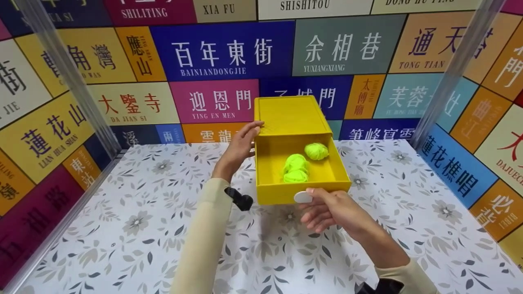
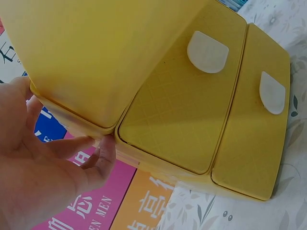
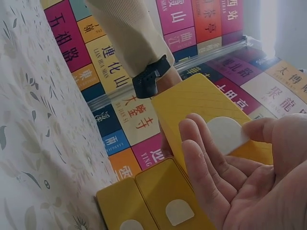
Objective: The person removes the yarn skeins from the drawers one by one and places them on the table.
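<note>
Colourful panels of place names (image 1: 222, 51) stand behind and beside a leaf-patterned table (image 1: 135, 253). Near its back edge sits a yellow box (image 1: 290, 116), its top drawer (image 1: 278, 195) well out and two lower drawers (image 2: 182, 110) closed. Lime-green balls of wool (image 1: 316, 151) lie inside the top one.

Against the box's left side rest the fingers of the left hand (image 1: 238, 149), apparently steadying it. At the drawer front, the right hand (image 1: 337, 208) lays its thumb on the white handle (image 1: 302, 197), other fingers loose below, not clamped.

Drawing the drawer out seems the step in hand. The next move calls for a steady box and a level drawer.
</note>
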The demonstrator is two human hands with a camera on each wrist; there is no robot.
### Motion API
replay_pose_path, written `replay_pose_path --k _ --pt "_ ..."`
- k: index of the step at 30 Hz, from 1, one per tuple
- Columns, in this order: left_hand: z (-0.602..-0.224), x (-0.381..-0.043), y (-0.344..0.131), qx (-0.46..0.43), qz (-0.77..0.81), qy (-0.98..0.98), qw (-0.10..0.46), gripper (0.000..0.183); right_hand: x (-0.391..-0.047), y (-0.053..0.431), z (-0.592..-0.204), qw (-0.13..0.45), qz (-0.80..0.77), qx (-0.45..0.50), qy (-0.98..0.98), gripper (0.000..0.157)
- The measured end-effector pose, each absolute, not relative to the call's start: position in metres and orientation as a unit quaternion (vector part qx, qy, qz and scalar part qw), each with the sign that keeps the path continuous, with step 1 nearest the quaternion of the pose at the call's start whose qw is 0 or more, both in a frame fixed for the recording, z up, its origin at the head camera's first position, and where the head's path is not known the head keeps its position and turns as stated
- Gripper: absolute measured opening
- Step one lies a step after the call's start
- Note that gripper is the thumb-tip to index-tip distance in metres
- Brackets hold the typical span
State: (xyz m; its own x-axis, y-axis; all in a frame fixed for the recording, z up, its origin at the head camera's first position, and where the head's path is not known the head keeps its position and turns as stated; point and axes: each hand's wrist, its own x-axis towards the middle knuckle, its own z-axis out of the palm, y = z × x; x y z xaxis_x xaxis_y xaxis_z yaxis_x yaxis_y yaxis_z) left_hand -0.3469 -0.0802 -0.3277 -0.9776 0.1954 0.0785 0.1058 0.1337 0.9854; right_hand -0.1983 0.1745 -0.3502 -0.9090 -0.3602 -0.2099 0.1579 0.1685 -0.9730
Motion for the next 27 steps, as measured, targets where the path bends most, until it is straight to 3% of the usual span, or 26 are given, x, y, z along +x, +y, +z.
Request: replay_pose_path --k 27 --pt "-0.327 -0.348 -0.081 0.093 0.641 0.761 0.034 0.036 -0.183 0.179 -0.358 0.222 -0.627 -0.075 0.743 0.056"
